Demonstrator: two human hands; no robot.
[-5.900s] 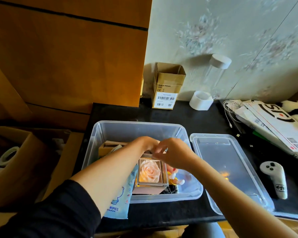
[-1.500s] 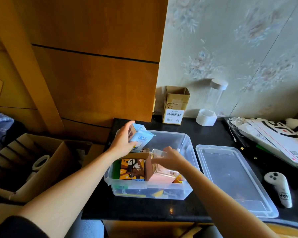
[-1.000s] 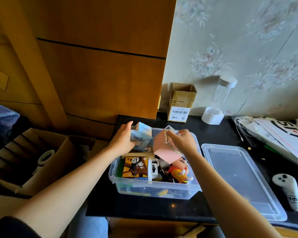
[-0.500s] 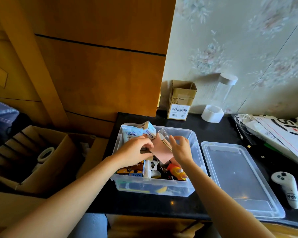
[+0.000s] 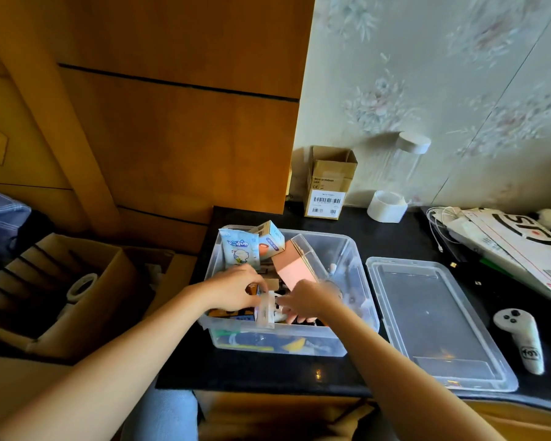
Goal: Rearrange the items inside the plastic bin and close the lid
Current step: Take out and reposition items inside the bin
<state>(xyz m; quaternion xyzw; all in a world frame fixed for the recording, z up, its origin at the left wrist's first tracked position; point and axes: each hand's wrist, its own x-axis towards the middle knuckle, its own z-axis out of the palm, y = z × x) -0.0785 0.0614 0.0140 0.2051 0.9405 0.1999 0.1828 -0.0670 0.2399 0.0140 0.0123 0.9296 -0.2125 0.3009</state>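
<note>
Two hands work low inside the clear plastic bin [image 5: 353, 249], near its front wall. The left hand [image 5: 236, 292] curls its fingers around a small translucent white piece [image 5: 265, 308]; the right hand [image 5: 309, 300] is blurred, fingers bent toward the same piece, and whether it grips cannot be told. Behind them a pink box [image 5: 295, 270] leans tilted against a wipes pack [image 5: 240, 251] and a small blue carton [image 5: 269, 238] standing at the back left corner; the bin's back right is open. Half a second ago both hands were higher, at the pink box. The lid [image 5: 427, 316] lies flat just right of the bin, on the black table [image 5: 392, 237]. A white controller [image 5: 520, 337] lies beyond the lid.
</note>
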